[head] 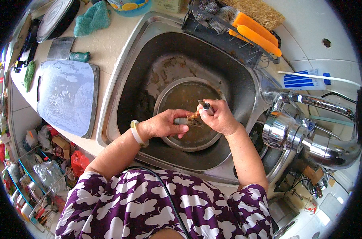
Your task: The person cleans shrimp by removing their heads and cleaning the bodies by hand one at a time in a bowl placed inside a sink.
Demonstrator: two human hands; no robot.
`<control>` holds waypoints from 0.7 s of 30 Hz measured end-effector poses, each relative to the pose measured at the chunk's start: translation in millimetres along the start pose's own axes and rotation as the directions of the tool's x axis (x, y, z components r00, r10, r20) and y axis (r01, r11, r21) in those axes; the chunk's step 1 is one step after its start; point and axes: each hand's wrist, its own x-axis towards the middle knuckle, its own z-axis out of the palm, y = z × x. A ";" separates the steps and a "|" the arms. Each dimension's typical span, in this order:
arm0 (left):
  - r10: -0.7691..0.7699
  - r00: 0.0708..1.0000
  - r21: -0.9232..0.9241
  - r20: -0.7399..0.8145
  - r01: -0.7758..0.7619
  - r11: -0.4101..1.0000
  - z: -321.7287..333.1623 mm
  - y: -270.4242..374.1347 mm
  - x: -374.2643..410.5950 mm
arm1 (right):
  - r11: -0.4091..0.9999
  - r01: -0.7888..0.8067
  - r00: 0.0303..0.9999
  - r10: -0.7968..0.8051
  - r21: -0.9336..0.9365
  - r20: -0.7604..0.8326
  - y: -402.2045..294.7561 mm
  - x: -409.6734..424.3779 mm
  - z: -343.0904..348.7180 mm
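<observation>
Above the steel sink, my left hand (166,122) holds what looks like a grey shrimp (181,121) between thumb and fingers. Thin feelers or legs hang from its orange-brown end. My right hand (218,116) grips a small tool with a silver, dark-tipped cylindrical handle (208,108); its working end is hidden by the fingers. Right-hand fingertips touch the orange-brown end. Directly below both hands, a round metal basin (181,146) with murky brownish water rests in the sink bowl (133,98).
Left of the sink lie a chopping board (67,95), a cleaver (61,49) and a teal cloth (92,19). A black rack (223,44) with orange-handled items (258,38) stands at the far rim. The chrome faucet (284,131) juts in from the right.
</observation>
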 end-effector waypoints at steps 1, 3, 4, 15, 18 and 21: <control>0.004 1.000 -0.003 -0.004 -0.004 1.000 0.8 0.1 0.0 | 1.000 -0.011 1.000 0.011 -0.013 -0.021 0.7 0.0 -0.9; -0.001 1.000 0.016 -0.008 0.001 1.000 1.7 2.8 0.1 | 0.996 -0.013 0.998 0.018 0.087 -0.057 7.0 2.3 -6.9; -0.009 1.000 0.037 -0.009 0.009 0.999 2.4 6.9 -0.4 | 0.992 -0.048 0.997 0.055 0.115 -0.057 7.2 4.9 -11.2; -0.022 0.998 0.046 -0.052 0.024 0.999 -1.0 1.4 0.7 | 0.919 0.032 0.952 -0.147 -0.393 -0.268 32.3 93.8 0.0; 0.019 0.998 -0.092 -0.055 -0.024 0.996 -4.6 -1.4 -0.2 | 0.596 -0.315 0.945 0.265 -0.739 -0.190 44.4 101.7 -4.4; -0.007 0.999 -0.192 -0.050 -0.003 0.981 -9.7 -3.3 2.0 | 0.785 -0.230 0.958 0.081 -0.576 -0.273 32.8 79.8 -14.3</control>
